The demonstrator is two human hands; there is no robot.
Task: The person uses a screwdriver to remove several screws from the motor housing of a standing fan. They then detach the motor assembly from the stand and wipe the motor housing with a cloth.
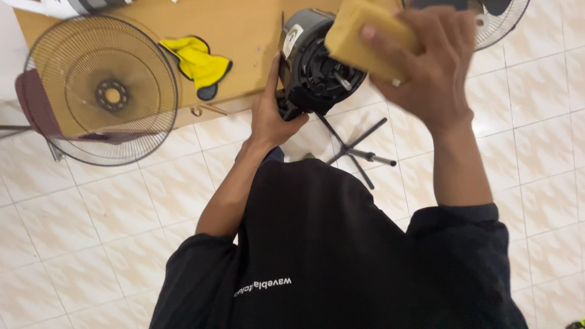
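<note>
Head view, looking straight down over a black sweatshirt (pixel 341 256) with sleeves pushed up.

Left hand (pixel 272 119): wrapped around the lower rear edge of a black fan motor housing (pixel 314 64), thumb up along its left side, fingers tucked beneath. Grip firm, housing steadied just past the edge of the wooden table (pixel 244 36).

Right hand (pixel 429 61): clasping a yellow-tan sponge (pixel 359 33), fingers curled over its top. Slightly blurred. Sponge pressed against the upper right of the motor housing, touching it. Ring visible on 1 finger.

Motor housing: tilted, open face turned toward the right, shaft and inner parts showing at centre. Pale label on its upper left side. Held in the air between the 2 hands, above the floor and beside the table edge.

Surroundings:
- Round wire fan grille (pixel 100 91), lying flat and overhanging the left end of the table, black hub at its middle.
- Yellow cloth with dark trim (pixel 198 61) on the table, between grille and motor housing, apart from both.
- Second wire grille (pixel 503 21) at top right, partly cut off by the frame edge and behind the right hand.
- Black cross-shaped stand base (pixel 359 152) on the floor below the housing, 4 legs spread.
- Dark red seat (pixel 33 100) seen through the left grille.
- Cream tiled floor (pixel 109 244), glossy.
</note>
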